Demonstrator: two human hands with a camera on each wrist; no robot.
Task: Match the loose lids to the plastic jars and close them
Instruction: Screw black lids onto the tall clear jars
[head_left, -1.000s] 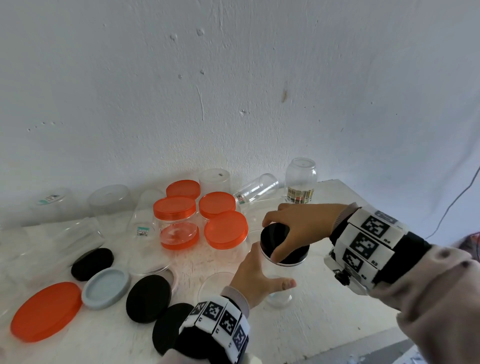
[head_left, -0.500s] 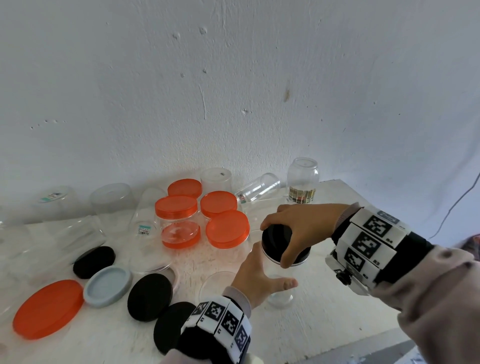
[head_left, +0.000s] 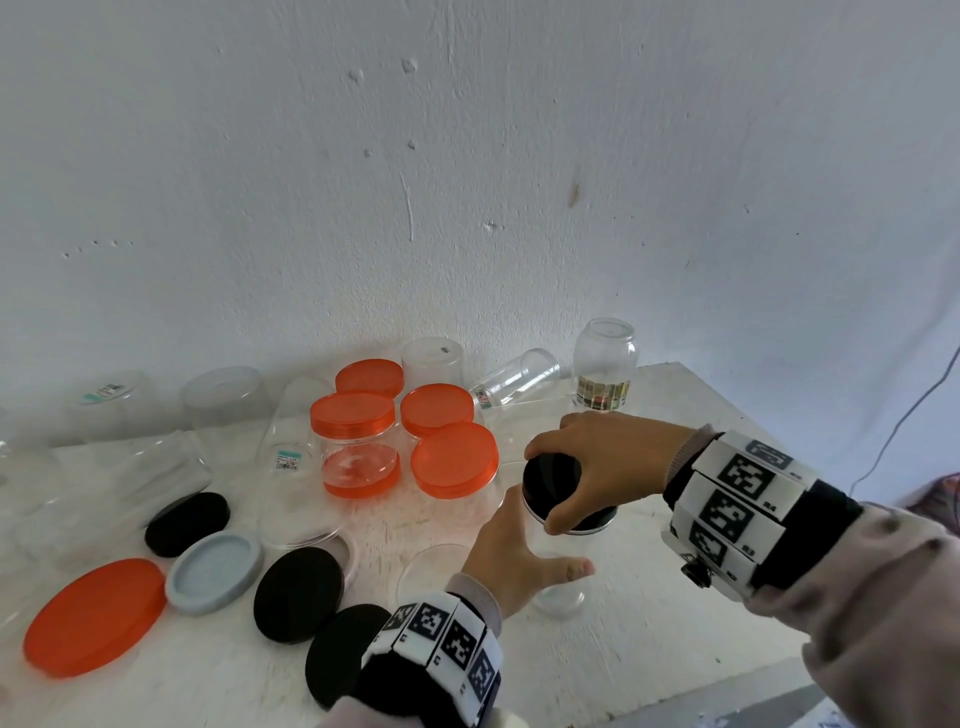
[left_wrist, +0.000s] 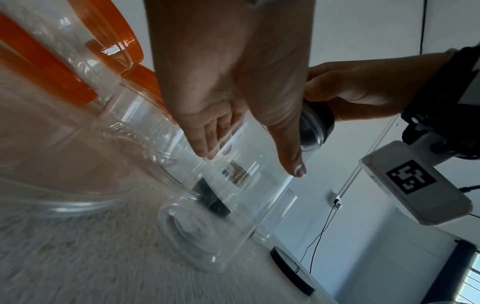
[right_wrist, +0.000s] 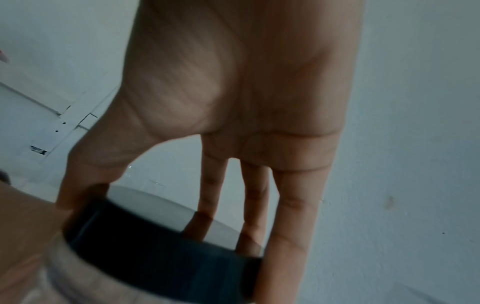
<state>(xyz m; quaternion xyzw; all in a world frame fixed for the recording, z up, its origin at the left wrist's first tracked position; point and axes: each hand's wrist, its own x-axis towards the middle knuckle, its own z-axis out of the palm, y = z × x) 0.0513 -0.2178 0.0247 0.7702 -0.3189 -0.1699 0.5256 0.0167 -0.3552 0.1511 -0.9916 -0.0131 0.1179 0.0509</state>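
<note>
A clear plastic jar (head_left: 563, 582) stands upright on the white table, right of centre in the head view. My left hand (head_left: 511, 558) wraps round its side from the left, thumb across the front; the jar (left_wrist: 241, 191) and that hand (left_wrist: 249, 144) fill the left wrist view. A black lid (head_left: 553, 480) sits on the jar's mouth. My right hand (head_left: 587, 467) grips the lid from above, thumb at the front rim and fingers over the back. In the right wrist view the black lid (right_wrist: 155, 244) lies under those fingertips (right_wrist: 283, 257).
Several orange-lidded jars (head_left: 353, 441) stand behind. Loose black lids (head_left: 298, 592), a grey lid (head_left: 215, 571) and a big orange lid (head_left: 93, 616) lie at front left. Open clear jars (head_left: 605, 364) line the wall. The table edge (head_left: 779, 670) runs close at the right.
My right hand has turned on the black lid, the thumb sliding round its front rim. The left hand and the jar have stayed in place.
</note>
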